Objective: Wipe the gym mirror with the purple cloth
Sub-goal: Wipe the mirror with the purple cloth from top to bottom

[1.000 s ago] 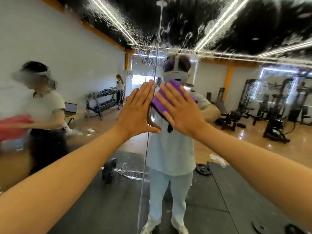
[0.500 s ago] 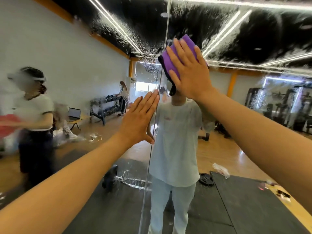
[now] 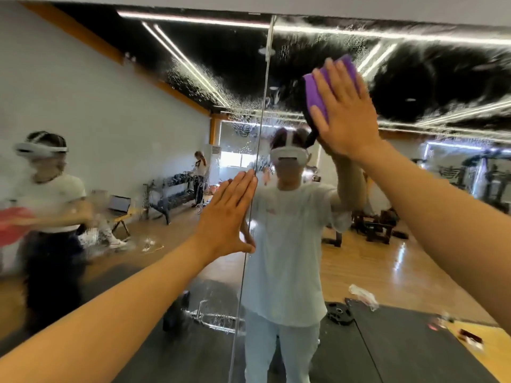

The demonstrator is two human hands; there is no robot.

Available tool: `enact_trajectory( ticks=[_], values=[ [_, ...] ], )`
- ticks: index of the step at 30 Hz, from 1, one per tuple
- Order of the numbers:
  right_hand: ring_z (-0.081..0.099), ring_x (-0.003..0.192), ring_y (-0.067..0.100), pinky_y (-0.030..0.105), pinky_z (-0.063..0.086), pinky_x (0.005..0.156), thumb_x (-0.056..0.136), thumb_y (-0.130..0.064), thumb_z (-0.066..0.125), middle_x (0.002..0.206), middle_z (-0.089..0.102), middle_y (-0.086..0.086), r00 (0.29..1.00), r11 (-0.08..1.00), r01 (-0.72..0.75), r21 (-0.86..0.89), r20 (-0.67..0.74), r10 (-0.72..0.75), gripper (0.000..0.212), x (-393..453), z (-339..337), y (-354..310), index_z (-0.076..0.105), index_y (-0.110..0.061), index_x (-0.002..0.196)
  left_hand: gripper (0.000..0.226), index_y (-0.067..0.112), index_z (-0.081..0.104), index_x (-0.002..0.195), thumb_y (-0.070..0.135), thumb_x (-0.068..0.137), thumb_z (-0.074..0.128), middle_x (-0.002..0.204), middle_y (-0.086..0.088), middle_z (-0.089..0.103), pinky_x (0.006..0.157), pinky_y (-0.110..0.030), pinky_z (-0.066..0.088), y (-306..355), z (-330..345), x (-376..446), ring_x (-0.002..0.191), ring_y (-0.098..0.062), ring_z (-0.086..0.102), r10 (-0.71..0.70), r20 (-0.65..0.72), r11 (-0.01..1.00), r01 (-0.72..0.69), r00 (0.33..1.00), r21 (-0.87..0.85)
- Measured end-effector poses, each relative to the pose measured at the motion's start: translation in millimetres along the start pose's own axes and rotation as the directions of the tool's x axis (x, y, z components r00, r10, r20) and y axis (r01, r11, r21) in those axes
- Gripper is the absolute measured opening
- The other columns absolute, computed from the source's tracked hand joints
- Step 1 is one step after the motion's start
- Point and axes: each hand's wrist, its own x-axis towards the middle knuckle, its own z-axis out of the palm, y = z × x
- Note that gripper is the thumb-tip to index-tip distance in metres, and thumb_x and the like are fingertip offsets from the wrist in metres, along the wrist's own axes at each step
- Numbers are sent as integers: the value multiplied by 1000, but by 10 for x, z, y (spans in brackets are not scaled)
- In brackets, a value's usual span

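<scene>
Across the upper left of the frame, the gym mirror (image 3: 116, 111) carries a band of fine droplets and streaks running along the reflected ceiling lights. That film looks unwiped, and it could dry into marks if the cloth does not reach it.

Near the centre, the left hand (image 3: 225, 217) lies flat on the glass with fingers straight and together, holding nothing, its fingertips just beside the vertical seam (image 3: 260, 134) between the two mirror panels. A bare palm braced there may leave a print on glass that then needs another pass. If weight shifts onto it on a wet surface, it could slide.

In the upper right, the right hand (image 3: 345, 111) presses the purple cloth (image 3: 318, 92) against the mirror with straight, spread fingers; nothing is curled round it. Held only by pressure, the cloth could slip out or drop if the push eases during a stroke. A dark edge of the cloth hangs below the palm and may drag moisture back over cleaned glass. More droplets and smears sit to the right of the cloth, near the top edge, high enough that reaching them could weaken the press.
</scene>
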Motion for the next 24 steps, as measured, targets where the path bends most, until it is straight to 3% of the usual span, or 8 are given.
enact_trajectory(
  ticks=[3,5,7,10,15,18,20,24],
  values=[
    [2,161,28,51,4,130,109,-48,22,174,4,12,985,985,-169,32,-27,170,68,43,-25,-89,7,-17,167,158,8,-6,167,86,59,78,176,-7,-13,132,-40,-8,-13,-108,151,162,-25,-14,-8,-43,1000,7,999,-26],
    [6,161,32,52,6,130,109,-45,24,173,8,16,984,985,-166,34,-51,168,67,-46,40,-331,11,-14,167,162,10,-8,167,85,55,81,175,-5,-16,130,-37,-14,-13,-166,268,162,-24,-16,1,-41,1000,-1,999,-13],
    [9,161,31,53,10,129,110,-45,25,173,12,14,999,999,35,3,-26,-34,65,-278,135,-490,16,-14,166,165,13,-9,168,86,50,81,176,-4,-15,130,-37,-13,-23,-159,339,162,-24,-15,13,-32,1000,-13,999,-5],
    [0,162,26,51,5,130,110,-50,23,175,4,7,942,949,315,-14,123,-311,66,-778,223,-602,10,-20,167,165,14,-8,168,87,48,80,177,-4,-10,132,-43,-2,-54,-90,320,163,-25,-10,12,-54,1000,-12,998,-11],
    [6,161,23,47,3,130,110,-52,23,174,12,4,823,833,550,-60,211,-528,64,-810,206,-299,15,-25,167,164,13,-5,168,87,48,80,177,-3,-8,132,-44,1,-58,-62,330,163,-24,-10,18,-72,1000,-19,997,-16],
    [16,160,26,47,8,128,109,-50,32,172,20,7,962,960,269,-81,66,-264,64,-313,28,24,23,-22,165,164,14,-7,168,89,50,78,176,-3,-11,133,-45,1,-58,-56,322,163,-25,-11,12,-78,1000,-12,997,1],
    [10,161,27,49,7,130,110,-49,28,174,14,9,995,994,98,-53,37,-96,64,-85,-41,90,17,-21,167,163,14,-8,168,89,51,77,176,-3,-12,132,-45,0,-56,-63,311,163,-25,-12,15,-77,1000,-14,997,5],
    [3,161,31,52,4,130,112,-43,21,174,6,13,995,994,98,-40,34,-96,63,-312,85,-293,9,-16,167,159,12,-6,168,88,56,77,176,-3,-12,132,-42,-5,-50,-88,262,162,-24,-12,5,-73,1000,-6,997,-6]
  ],
)
